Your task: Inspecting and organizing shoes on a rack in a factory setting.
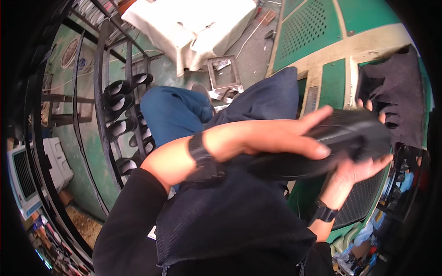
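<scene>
A black shoe, smeared by motion, lies lengthwise across both hands to the right of my lap. My left hand reaches over from the left, thumb and a finger spread along the shoe's near side. My right hand cups it from below at the right, with a finger pointing out past it. Several fingertips show beyond the shoe's far edge; which hand they belong to I cannot tell. Each wrist wears a dark band. A dark blue apron covers my lap beneath the left forearm.
To the left stands a dark metal rack bearing several black shoes. A green and cream machine is on the right, with a dark cut-out sheet draped on it. Ahead are a cloth-covered table and a small stool frame.
</scene>
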{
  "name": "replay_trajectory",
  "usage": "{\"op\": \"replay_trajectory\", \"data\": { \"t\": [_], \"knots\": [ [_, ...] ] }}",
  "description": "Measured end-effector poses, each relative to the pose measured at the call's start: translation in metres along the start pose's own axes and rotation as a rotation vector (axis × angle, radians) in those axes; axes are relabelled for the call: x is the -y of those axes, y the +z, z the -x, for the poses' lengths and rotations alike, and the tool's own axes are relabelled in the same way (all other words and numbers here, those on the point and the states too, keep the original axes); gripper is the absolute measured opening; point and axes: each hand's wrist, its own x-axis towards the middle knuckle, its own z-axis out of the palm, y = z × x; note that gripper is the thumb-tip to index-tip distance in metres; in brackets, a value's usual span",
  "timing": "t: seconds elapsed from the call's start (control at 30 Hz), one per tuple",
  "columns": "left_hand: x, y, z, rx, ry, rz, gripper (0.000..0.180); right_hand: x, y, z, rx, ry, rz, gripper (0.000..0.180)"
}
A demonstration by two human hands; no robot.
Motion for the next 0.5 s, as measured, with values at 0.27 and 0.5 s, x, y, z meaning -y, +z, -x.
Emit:
{"op": "replay_trajectory", "data": {
  "t": [0.27, 0.5],
  "knots": [
    [0.136, -0.071, 0.070, -0.320, 0.038, 1.266, 0.048, -0.235, -0.101, -0.068, -0.212, 0.804, 0.073, 0.033],
    [0.154, -0.067, 0.110, -0.555, 0.211, 1.462, 0.049, -0.278, -0.078, -0.066, 0.037, 1.029, 0.174, 0.028]
  ]
}}
